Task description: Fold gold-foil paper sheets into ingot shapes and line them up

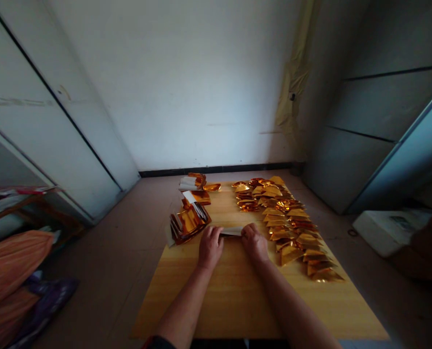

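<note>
Between my two hands, just above the middle of the wooden table (pixel 234 291), stretches a sheet of paper (pixel 232 231), pale on the side facing me and folded or rolled into a narrow strip. My left hand (pixel 211 245) is closed on its left end, fingers pinched. The right end is gripped by my right hand (pixel 255 242), its fingers curled. Left of my left hand lies a stack of gold foil sheets (pixel 190 220) with pale backs. Rows of folded gold foil pieces (pixel 292 218) spread over the table's right side, near my right hand.
More gold and white sheets (pixel 193 182) lie at the table's far left corner. A white wall (pixel 201 87) stands beyond. Grey cabinets (pixel 379 106) rise at the right, a white box (pixel 378 232) on the floor beside them. Orange cloth (pixel 16 266) is at the left.
</note>
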The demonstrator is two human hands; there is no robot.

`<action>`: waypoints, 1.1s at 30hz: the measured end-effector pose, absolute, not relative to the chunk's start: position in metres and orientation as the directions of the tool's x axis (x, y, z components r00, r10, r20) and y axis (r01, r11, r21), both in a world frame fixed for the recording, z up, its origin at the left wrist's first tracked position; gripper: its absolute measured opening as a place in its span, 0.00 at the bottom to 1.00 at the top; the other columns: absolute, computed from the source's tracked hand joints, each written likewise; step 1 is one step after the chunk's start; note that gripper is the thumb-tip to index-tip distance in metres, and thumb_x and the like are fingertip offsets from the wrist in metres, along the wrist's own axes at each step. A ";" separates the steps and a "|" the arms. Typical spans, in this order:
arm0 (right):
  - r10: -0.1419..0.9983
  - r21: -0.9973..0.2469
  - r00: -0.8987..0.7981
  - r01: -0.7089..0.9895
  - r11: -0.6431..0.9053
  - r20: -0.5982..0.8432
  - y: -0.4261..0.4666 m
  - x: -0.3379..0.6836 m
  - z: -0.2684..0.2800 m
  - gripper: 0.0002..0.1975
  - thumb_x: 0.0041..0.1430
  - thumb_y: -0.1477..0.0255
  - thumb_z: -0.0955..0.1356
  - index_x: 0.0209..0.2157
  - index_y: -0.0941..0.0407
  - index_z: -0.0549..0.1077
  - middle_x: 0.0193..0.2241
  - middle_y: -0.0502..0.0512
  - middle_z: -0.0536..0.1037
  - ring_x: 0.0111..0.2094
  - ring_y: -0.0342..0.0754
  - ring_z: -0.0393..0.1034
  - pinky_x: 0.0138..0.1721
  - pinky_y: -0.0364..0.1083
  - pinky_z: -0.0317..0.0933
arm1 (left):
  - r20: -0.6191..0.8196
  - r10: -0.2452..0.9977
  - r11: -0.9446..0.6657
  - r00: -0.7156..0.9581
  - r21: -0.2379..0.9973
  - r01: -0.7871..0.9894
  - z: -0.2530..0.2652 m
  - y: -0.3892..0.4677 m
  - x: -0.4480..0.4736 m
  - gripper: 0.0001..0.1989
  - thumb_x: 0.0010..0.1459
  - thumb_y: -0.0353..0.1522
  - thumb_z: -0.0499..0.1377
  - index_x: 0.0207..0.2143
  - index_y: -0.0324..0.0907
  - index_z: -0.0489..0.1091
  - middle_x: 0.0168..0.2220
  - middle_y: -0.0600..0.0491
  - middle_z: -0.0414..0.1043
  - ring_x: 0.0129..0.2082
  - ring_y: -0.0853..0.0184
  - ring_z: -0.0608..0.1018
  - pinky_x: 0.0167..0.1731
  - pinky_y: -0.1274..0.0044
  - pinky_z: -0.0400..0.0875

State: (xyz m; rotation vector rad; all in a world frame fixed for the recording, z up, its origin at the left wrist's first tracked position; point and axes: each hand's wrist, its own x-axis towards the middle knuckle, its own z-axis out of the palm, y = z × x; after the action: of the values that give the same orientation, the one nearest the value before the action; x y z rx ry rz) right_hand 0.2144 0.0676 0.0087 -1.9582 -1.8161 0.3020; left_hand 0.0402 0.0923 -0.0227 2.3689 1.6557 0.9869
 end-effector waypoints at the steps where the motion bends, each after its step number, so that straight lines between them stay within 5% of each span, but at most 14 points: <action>1: 0.984 -0.464 0.110 0.885 -0.031 0.143 0.068 0.215 0.009 0.10 0.57 0.78 0.61 0.34 0.53 0.72 0.38 0.50 0.73 0.34 0.42 0.67 0.31 0.40 0.52 | 0.455 0.867 -0.415 0.203 0.434 0.800 -0.022 0.092 0.040 0.16 0.53 0.22 0.54 0.43 0.45 0.67 0.41 0.50 0.68 0.45 0.63 0.71 0.48 0.70 0.68; 8: 0.979 -0.468 0.117 0.883 -0.027 0.165 0.068 0.215 0.008 0.10 0.57 0.79 0.61 0.32 0.53 0.72 0.37 0.50 0.73 0.33 0.42 0.66 0.31 0.39 0.52 | 0.482 0.848 -0.453 0.223 0.437 0.777 -0.022 0.090 0.040 0.09 0.53 0.22 0.53 0.33 0.44 0.67 0.40 0.50 0.66 0.44 0.66 0.71 0.46 0.74 0.68; 13: 0.979 -0.479 0.116 0.877 -0.022 0.169 0.069 0.216 0.004 0.11 0.55 0.80 0.60 0.32 0.54 0.72 0.36 0.51 0.73 0.33 0.43 0.66 0.32 0.40 0.53 | 0.479 0.846 -0.450 0.234 0.409 0.794 -0.025 0.091 0.039 0.11 0.55 0.24 0.53 0.34 0.45 0.72 0.43 0.50 0.66 0.46 0.66 0.70 0.47 0.76 0.67; 19: 0.934 -0.435 -0.012 0.883 0.178 0.358 0.068 0.219 -0.004 0.19 0.51 0.83 0.61 0.43 0.54 0.72 0.47 0.56 0.69 0.46 0.47 0.63 0.44 0.42 0.55 | 0.443 0.860 -0.419 0.253 0.331 0.846 -0.022 0.090 0.039 0.09 0.56 0.26 0.54 0.31 0.44 0.74 0.35 0.50 0.66 0.39 0.66 0.70 0.41 0.76 0.67; 25: 0.907 -0.284 -0.184 0.910 0.303 0.380 0.059 0.220 -0.002 0.11 0.56 0.78 0.64 0.37 0.53 0.75 0.40 0.55 0.73 0.41 0.49 0.61 0.43 0.46 0.50 | 0.435 0.846 -0.444 0.309 0.253 0.859 -0.021 0.091 0.039 0.09 0.56 0.27 0.55 0.31 0.44 0.75 0.31 0.51 0.68 0.36 0.65 0.69 0.38 0.75 0.64; 33: 0.913 -0.346 -0.220 0.874 0.340 0.343 0.066 0.219 -0.004 0.10 0.59 0.75 0.64 0.39 0.51 0.75 0.41 0.53 0.76 0.43 0.48 0.63 0.43 0.46 0.50 | 0.479 0.820 -0.476 0.313 0.270 0.837 -0.017 0.090 0.039 0.07 0.54 0.25 0.57 0.29 0.44 0.73 0.32 0.52 0.70 0.37 0.65 0.69 0.39 0.74 0.63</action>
State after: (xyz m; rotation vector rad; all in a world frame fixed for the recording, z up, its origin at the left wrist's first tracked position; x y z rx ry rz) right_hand 0.2193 0.0658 -0.0039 -1.5611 -2.1248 0.1069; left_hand 0.0394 0.0901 -0.0172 2.5677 1.6214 0.9086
